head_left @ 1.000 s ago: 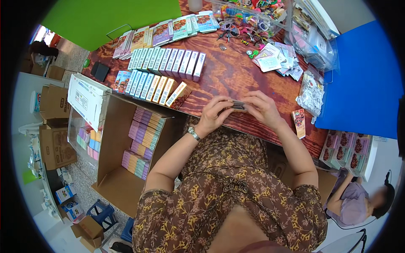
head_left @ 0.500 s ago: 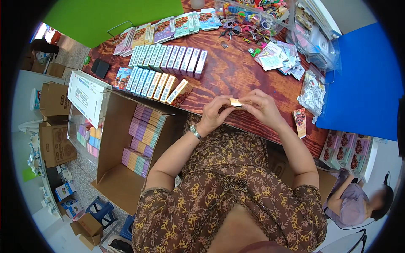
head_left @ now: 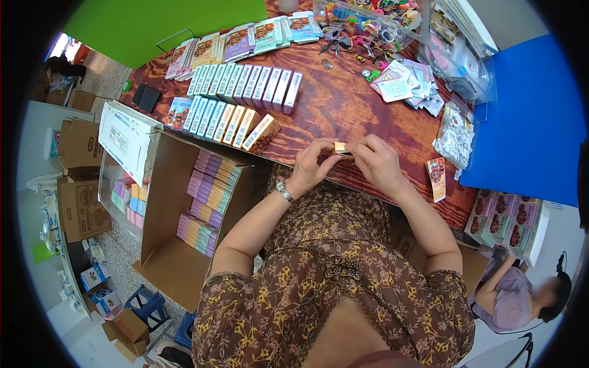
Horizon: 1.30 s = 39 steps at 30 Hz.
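Observation:
Over the near edge of the table, a small yellow-orange carton is held end-up, mostly hidden by fingers. My left hand is closed round its left side, thumb below. My right hand pinches its right side with thumb and fingertips together; a dark gap shows at the carton's end. To the left stands a row of blue and orange cartons, the last orange one leaning. Behind it is a row of green and purple cartons. Right of my right hand lies a flat orange carton.
Flattened cartons fan out at the back. Loose cards, a bag of small white pieces and a bin of colourful trinkets stand to the right. A cardboard box with stacked cartons sits at lower left. Another person is at lower right.
My right hand has turned and shifted slightly down over the carton's right side, its fingers more curled. My left hand stays nearly still with the carton.

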Available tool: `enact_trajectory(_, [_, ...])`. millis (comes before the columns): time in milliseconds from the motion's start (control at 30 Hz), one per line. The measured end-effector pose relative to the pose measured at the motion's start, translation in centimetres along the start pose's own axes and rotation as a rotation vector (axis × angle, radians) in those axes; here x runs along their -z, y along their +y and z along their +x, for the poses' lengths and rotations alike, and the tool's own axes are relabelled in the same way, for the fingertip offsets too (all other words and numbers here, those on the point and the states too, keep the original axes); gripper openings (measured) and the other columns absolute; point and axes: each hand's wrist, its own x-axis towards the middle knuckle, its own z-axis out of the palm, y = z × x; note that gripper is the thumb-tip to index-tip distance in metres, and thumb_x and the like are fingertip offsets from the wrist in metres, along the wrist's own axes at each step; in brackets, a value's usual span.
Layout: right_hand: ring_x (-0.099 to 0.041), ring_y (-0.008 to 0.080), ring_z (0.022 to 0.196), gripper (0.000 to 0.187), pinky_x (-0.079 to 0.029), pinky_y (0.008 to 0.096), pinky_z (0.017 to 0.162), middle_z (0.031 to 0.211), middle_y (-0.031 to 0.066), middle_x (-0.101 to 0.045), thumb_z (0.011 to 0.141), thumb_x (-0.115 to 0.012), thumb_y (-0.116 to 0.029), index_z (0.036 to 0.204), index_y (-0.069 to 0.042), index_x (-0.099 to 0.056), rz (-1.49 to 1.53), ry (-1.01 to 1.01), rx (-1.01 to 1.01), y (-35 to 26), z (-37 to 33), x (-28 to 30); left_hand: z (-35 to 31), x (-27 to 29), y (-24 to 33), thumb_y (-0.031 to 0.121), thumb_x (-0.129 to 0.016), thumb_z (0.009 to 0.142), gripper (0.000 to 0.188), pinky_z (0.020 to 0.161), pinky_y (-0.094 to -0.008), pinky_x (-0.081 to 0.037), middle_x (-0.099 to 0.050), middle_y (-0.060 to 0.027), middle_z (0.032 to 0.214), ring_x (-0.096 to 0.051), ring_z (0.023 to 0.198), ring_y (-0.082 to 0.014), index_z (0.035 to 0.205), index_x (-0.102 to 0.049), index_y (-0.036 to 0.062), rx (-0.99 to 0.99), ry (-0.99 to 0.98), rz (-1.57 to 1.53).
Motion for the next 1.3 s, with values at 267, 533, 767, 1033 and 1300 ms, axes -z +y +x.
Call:
enact_trajectory(267, [-0.066, 0.0255, 0.087, 0.024, -0.056, 0.0364, 0.073, 0.096, 0.0073, -0.065, 0.078, -0.071, 0.000, 0.101, -0.006, -0.071, -0.094, 0.015, 0.093, -0.2, -0.8, -1.1, -0.2, -0.1, 0.6, 0.001, -0.077, 0.084, 0.035, 0.073, -0.0347, -0.060, -0.069, -0.0148, 0.107, -0.072, 0.090, -0.0277, 0.116, -0.063, 0.0005, 0.056, 0.014, 0.005])
enact_trajectory(533, [-0.067, 0.0312, 0.101, 0.032, -0.056, 0.0383, 0.083, 0.112, 0.0137, -0.068, 0.086, -0.069, 0.001, 0.117, -0.005, -0.069, 0.209, -0.059, 0.002, 1.3, -1.1, 0.8, 0.6, 0.4, 1.3, 0.001, -0.075, 0.084, 0.029, 0.072, -0.0348, -0.059, -0.067, -0.0133, 0.113, -0.070, 0.091, -0.0278, 0.112, -0.071, 0.0079, -0.157, -0.031, 0.179])
enact_trajectory(767, [-0.068, 0.0320, 0.108, 0.042, -0.057, 0.0395, 0.089, 0.123, 0.0158, -0.068, 0.083, -0.071, 0.003, 0.124, -0.006, -0.069, 0.054, 0.053, 0.114, 2.7, -3.3, -1.3, 0.6, 0.5, 0.8, 0.000, -0.075, 0.082, 0.032, 0.072, -0.0339, -0.060, -0.067, -0.0141, 0.116, -0.071, 0.093, -0.0274, 0.113, -0.071, 0.0075, -0.190, -0.062, 0.189])
enact_trajectory(1033, [-0.068, 0.0335, 0.108, 0.040, -0.057, 0.0400, 0.089, 0.122, 0.0151, -0.068, 0.082, -0.070, 0.005, 0.120, -0.007, -0.071, 0.005, 0.082, 0.196, 2.2, -3.6, -2.1, 0.0, 1.2, 0.4, 0.002, -0.074, 0.082, 0.030, 0.074, -0.0349, -0.060, -0.065, -0.0158, 0.117, -0.070, 0.094, -0.0294, 0.112, -0.070, 0.0064, -0.319, -0.134, 0.329])
enact_trajectory(1300, [-0.066, 0.0321, 0.109, 0.031, -0.053, 0.0384, 0.091, 0.126, 0.0153, -0.066, 0.090, -0.068, -0.001, 0.120, -0.007, -0.070, 0.079, 0.030, -0.104, 2.2, -3.2, 0.9, 2.7, 2.6, 4.5, 0.008, -0.069, 0.087, 0.015, 0.068, -0.0369, -0.053, -0.062, -0.0137, 0.096, -0.062, 0.079, -0.0294, 0.098, -0.061, 0.0025, -0.179, -0.093, 0.466])
